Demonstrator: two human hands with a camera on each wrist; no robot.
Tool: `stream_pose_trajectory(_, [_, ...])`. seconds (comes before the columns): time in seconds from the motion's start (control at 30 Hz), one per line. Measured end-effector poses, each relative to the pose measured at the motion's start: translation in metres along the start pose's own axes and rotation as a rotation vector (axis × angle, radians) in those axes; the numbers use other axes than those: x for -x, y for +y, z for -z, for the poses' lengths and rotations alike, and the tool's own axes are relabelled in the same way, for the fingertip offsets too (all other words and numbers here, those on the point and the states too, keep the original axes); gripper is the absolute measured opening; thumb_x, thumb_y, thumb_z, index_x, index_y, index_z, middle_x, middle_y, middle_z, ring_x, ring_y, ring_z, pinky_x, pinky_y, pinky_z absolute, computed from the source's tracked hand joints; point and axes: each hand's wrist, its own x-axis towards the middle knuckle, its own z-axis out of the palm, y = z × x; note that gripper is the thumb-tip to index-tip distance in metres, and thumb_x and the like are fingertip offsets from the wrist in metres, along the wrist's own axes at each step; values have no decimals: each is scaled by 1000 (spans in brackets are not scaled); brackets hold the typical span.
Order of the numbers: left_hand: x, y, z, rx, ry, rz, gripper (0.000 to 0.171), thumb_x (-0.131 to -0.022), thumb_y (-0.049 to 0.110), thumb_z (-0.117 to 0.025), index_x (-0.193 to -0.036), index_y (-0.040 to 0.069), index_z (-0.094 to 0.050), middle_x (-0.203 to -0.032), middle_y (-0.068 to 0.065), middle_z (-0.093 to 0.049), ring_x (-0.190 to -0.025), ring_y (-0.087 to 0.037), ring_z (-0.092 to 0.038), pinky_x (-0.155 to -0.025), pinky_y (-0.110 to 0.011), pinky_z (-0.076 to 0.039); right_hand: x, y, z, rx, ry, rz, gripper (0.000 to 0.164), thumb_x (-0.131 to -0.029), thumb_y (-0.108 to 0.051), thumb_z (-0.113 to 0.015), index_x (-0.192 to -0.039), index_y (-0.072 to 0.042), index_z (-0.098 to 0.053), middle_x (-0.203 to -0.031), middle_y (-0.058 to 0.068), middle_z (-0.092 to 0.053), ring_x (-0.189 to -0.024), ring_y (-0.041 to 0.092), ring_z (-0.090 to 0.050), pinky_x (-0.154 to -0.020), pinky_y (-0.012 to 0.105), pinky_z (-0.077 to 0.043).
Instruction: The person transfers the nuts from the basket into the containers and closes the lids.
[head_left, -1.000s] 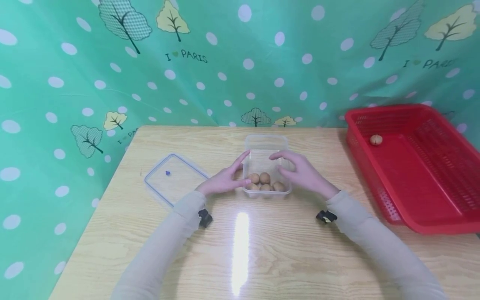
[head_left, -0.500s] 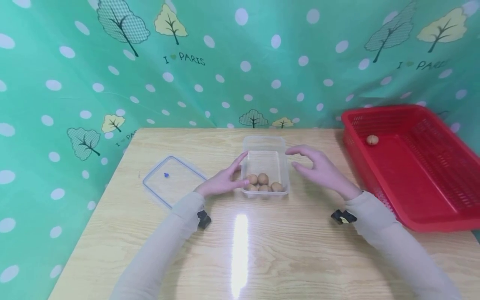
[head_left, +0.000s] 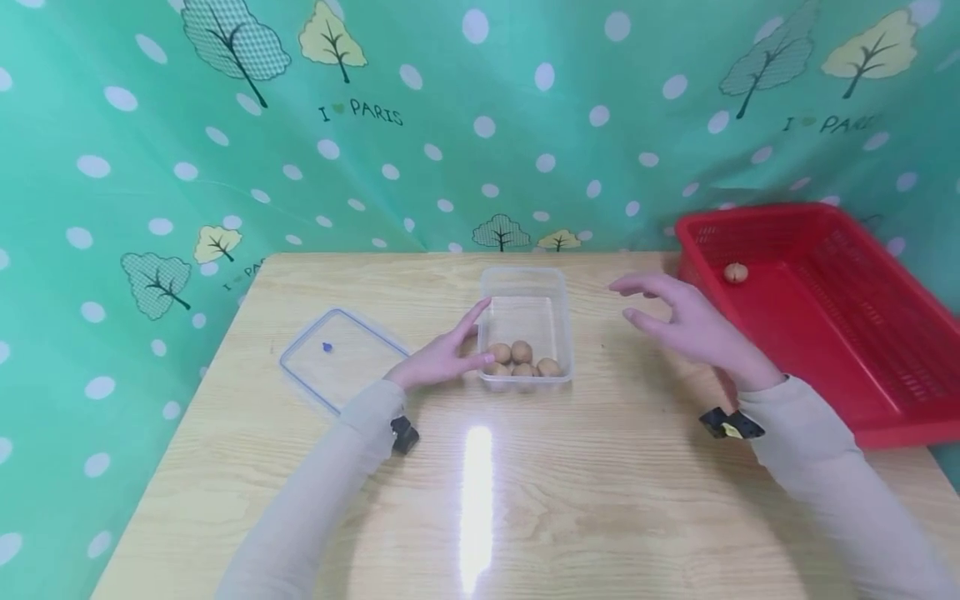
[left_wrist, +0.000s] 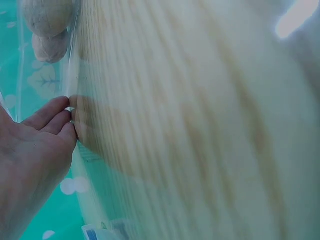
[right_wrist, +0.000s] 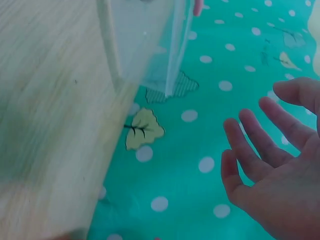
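In the head view, several walnuts (head_left: 522, 352) lie near the front of a clear plastic food container (head_left: 562, 333). My left hand (head_left: 446, 354) rests against the container's left side, its fingers extended and the thumb tip at the rim by the front corner. Those fingers touch the tabletop in the left wrist view, near walnuts (left_wrist: 49, 46) seen through the wall. My right hand (head_left: 690, 329) is in the air between the container and a red plastic basket (head_left: 795, 350), fingers spread and loosely bent, holding nothing. One walnut (head_left: 736, 272) lies in the basket's far left corner.
A clear lid (head_left: 345, 354) with a blue seal lies on the wooden table (head_left: 555, 492), left of the container and partly behind the left forearm. A green patterned cloth (head_left: 420, 125) hangs along the table's far edge.
My right hand has moved right, away from above the container toward the basket. The left hand stays at the container's side. The view has shifted slightly.
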Motion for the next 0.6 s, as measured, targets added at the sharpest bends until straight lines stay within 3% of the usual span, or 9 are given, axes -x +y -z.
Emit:
stream_pose_trajectory(0.2, [0,-3,2,11,-4,-8,91,-94,40,-63,-154,38,5,-155,-20,-24,-139,-35,-29,-107,-63,-24,5,1,20,-3,13,-14,47,-86,0,-70,-131,-4,-57,-124,11,-58,-110,26,-52,-93,15,-37])
stream_pose_trajectory(0.37, [1,-4,2,5,0,-3,91,-94,41,-62,-154,40,5,-155,-19,-24,-139,-33,-30,-107,-61,-25,8,-3,35,37,11,-113,48,-86,-5,-70,-132,-10,-56,-124,7,-58,-109,22,-54,-84,8,-41])
stream_pose_trajectory(0.6, [1,-3,2,14,-15,18,90,-92,45,-63,-146,57,8,-155,-18,-25,-137,-37,-30,-107,-62,-25,19,-2,53,119,31,-140,48,-86,-7,-72,-131,-10,-58,-122,10,-61,-103,19,-55,-74,5,-43])
